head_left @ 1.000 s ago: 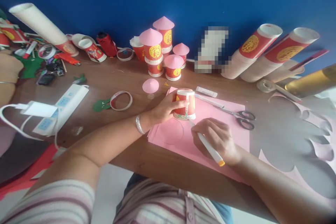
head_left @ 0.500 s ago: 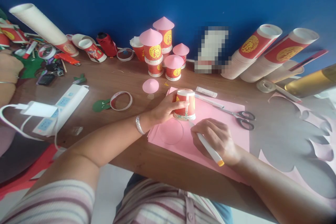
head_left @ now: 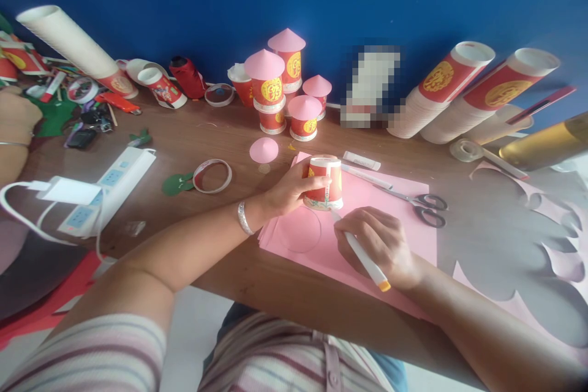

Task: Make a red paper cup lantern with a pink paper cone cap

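At nine o'clock on the red paper cup [head_left: 335,182], the left hand [head_left: 287,190] grips with curled fingers, thumb across its near side. The right hand [head_left: 379,236] pinches a white marker [head_left: 367,258], tip by the cup's five o'clock edge, contact unclear. Pink sheets [head_left: 418,248] lie beneath; scissors [head_left: 423,200] rest near three.

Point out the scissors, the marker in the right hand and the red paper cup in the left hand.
Scissors [head_left: 410,198], head view: blades, near the handles.
Marker [head_left: 366,259], head view: white barrel.
Red paper cup [head_left: 335,186], head view: red side wall.
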Action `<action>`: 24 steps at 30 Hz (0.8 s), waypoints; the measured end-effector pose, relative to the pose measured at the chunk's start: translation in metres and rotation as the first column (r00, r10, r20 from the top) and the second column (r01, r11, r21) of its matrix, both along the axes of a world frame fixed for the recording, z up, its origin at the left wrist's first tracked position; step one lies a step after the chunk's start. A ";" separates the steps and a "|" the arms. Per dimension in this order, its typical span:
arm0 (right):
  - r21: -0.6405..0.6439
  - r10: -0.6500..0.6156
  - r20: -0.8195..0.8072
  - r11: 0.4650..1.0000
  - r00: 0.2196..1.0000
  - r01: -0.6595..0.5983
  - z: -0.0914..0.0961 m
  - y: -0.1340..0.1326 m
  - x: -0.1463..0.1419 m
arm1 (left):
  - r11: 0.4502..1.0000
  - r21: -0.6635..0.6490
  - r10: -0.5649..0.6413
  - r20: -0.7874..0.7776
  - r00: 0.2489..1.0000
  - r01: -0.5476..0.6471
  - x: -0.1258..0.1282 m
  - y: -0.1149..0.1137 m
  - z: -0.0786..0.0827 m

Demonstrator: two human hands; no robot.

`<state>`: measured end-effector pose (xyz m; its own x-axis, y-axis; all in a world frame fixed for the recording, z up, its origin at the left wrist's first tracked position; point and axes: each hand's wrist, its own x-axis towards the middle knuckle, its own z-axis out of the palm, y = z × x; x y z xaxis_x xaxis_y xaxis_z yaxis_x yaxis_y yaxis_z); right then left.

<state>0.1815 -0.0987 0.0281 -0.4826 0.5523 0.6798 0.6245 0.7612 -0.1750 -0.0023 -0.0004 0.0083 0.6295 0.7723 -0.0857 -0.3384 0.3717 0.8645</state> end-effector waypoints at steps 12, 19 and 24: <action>-0.007 -0.008 -0.004 1.000 1.000 0.008 0.000 -0.002 0.000 | 1.000 0.004 0.002 -0.006 1.000 -0.001 0.000 0.000 -0.001; -0.004 0.014 -0.040 1.000 0.999 -0.014 -0.001 -0.003 0.000 | 1.000 -0.008 0.006 -0.005 1.000 -0.006 -0.001 0.001 -0.001; 0.008 0.006 -0.033 1.000 0.999 -0.006 -0.002 -0.002 0.000 | 1.000 -0.006 0.000 0.036 0.999 0.001 -0.001 0.002 -0.005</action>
